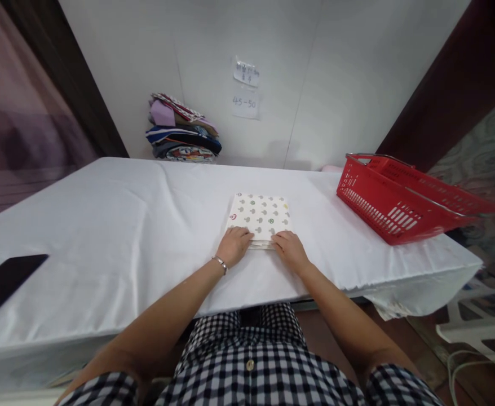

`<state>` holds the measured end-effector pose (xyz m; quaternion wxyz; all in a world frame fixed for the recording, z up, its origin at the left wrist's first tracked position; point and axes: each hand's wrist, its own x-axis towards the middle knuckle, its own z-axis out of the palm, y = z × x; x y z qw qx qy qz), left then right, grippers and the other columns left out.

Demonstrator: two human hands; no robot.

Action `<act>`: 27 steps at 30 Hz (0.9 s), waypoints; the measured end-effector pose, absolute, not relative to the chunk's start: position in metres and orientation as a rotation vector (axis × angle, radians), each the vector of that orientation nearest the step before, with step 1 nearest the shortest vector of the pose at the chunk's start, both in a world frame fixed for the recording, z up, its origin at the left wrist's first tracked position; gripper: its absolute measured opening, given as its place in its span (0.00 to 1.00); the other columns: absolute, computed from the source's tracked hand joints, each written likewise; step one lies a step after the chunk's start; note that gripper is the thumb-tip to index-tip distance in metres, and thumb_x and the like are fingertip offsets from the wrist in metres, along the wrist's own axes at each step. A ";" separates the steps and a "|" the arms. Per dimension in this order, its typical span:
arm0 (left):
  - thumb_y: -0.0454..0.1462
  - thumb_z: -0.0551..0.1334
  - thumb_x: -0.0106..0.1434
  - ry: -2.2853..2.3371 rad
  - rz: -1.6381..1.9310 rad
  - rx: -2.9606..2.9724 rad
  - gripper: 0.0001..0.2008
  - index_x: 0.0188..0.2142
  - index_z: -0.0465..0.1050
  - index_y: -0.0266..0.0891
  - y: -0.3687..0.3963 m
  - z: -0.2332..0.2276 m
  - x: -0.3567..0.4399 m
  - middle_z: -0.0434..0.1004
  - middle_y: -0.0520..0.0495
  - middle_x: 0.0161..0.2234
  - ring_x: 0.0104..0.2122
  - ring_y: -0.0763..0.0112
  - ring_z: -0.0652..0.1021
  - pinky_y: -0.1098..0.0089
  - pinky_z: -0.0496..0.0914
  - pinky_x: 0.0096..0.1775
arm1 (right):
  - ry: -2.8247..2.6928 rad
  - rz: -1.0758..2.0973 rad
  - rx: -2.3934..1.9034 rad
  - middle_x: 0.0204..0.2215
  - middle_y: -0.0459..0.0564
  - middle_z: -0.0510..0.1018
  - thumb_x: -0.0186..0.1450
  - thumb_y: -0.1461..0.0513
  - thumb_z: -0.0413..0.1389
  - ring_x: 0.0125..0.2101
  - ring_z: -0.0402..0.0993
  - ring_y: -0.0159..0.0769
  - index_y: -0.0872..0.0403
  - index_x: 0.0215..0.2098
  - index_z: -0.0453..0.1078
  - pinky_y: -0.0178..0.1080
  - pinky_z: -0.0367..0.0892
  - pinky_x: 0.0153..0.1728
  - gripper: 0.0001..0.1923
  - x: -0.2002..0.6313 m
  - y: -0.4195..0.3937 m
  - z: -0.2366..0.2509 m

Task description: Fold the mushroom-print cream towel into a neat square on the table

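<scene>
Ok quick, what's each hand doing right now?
Left hand: touching the folded cloth at its near-left corner; grip can't be told.
Right hand: touching its near-right corner; grip can't be told.

The person wore a black-and-white checked shirt [281, 375] with short sleeves [104, 390], a pale button [250, 365], matching trousers [213, 332] and a silver bracelet [220, 263].

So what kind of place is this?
Maybe an indoor workspace for cloth: it has a folded patterned cloth, a stack of folded fabrics and a white-covered table.
</scene>
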<state>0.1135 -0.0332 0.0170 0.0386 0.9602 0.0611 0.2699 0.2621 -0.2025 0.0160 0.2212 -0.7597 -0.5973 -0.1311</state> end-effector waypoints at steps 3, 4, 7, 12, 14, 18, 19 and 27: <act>0.36 0.55 0.62 0.175 0.785 2.948 0.09 0.40 0.71 0.41 -0.031 0.016 0.117 0.73 0.46 0.38 0.39 0.65 0.70 0.64 0.64 0.40 | -1.673 -0.315 -2.080 0.38 0.51 0.73 0.63 0.63 0.52 0.39 0.65 0.40 0.51 0.43 0.70 0.42 0.62 0.40 0.11 0.269 -0.202 0.013; 0.36 0.55 0.63 0.167 0.780 2.945 0.09 0.40 0.71 0.41 -0.029 0.015 0.117 0.73 0.46 0.38 0.39 0.65 0.70 0.64 0.64 0.40 | -1.675 -0.288 -2.049 0.39 0.51 0.73 0.62 0.64 0.52 0.39 0.65 0.39 0.51 0.43 0.70 0.42 0.62 0.40 0.11 0.272 -0.203 0.012; 0.37 0.54 0.63 0.157 0.787 2.935 0.09 0.40 0.71 0.41 -0.027 0.014 0.115 0.73 0.46 0.39 0.40 0.65 0.69 0.65 0.63 0.40 | -1.651 -0.184 -1.957 0.39 0.50 0.73 0.62 0.65 0.51 0.39 0.65 0.37 0.50 0.43 0.70 0.40 0.63 0.41 0.12 0.281 -0.206 0.010; 0.36 0.53 0.64 0.209 0.760 2.975 0.08 0.37 0.71 0.41 -0.028 0.013 0.118 0.73 0.47 0.37 0.38 0.65 0.69 0.64 0.63 0.39 | -1.740 -0.154 -1.950 0.38 0.50 0.73 0.64 0.63 0.49 0.40 0.65 0.38 0.52 0.44 0.70 0.40 0.64 0.41 0.12 0.285 -0.206 0.014; 0.35 0.53 0.64 0.230 0.743 2.996 0.08 0.35 0.71 0.41 -0.029 0.013 0.120 0.72 0.47 0.36 0.37 0.65 0.69 0.64 0.62 0.39 | -1.782 -0.228 -1.969 0.38 0.52 0.72 0.65 0.64 0.48 0.39 0.64 0.38 0.53 0.44 0.70 0.40 0.64 0.41 0.13 0.284 -0.206 0.014; 0.34 0.51 0.64 0.263 0.721 3.008 0.09 0.34 0.70 0.40 -0.030 0.012 0.123 0.72 0.46 0.36 0.37 0.64 0.68 0.63 0.62 0.39 | -1.779 -0.402 -1.986 0.37 0.52 0.72 0.66 0.65 0.46 0.38 0.63 0.38 0.55 0.44 0.69 0.39 0.64 0.40 0.13 0.281 -0.205 0.009; 0.35 0.51 0.64 0.263 0.717 3.004 0.09 0.34 0.70 0.39 -0.030 0.012 0.122 0.72 0.46 0.36 0.37 0.64 0.68 0.63 0.62 0.39 | -1.780 -0.439 -1.998 0.37 0.52 0.72 0.66 0.65 0.45 0.37 0.63 0.38 0.54 0.44 0.69 0.39 0.63 0.39 0.14 0.280 -0.205 0.007; 0.37 0.55 0.62 0.136 0.713 3.005 0.10 0.43 0.68 0.42 -0.031 0.018 0.120 0.72 0.47 0.39 0.39 0.64 0.69 0.63 0.61 0.40 | -1.928 -0.516 -2.158 0.36 0.53 0.72 0.66 0.65 0.44 0.35 0.63 0.39 0.54 0.47 0.67 0.39 0.60 0.36 0.15 0.283 -0.200 0.011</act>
